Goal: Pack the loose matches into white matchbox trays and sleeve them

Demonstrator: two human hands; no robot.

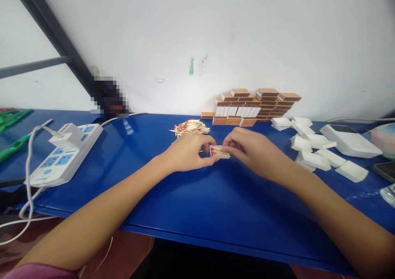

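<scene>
A small white matchbox tray (211, 151) with red-tipped matches (218, 152) lying in it is held just above the blue table. My left hand (193, 150) grips the tray's left end between thumb and fingers. At its right end, my right hand (247, 149) has thumb and fingers pinched on the matches, partly covering them. Behind my left hand lies a heap of loose matches (191, 127), its front hidden by that hand. Stacked brown matchboxes (268, 102) stand against the wall, with several on edge showing white ends.
Several empty white trays (314, 159) lie scattered at the right, beside a white device (351, 141) with a dark screen. A white power strip (66, 159) with cables sits at the left, near a green tool (14, 148). The blue table's (197, 213) front edge is close.
</scene>
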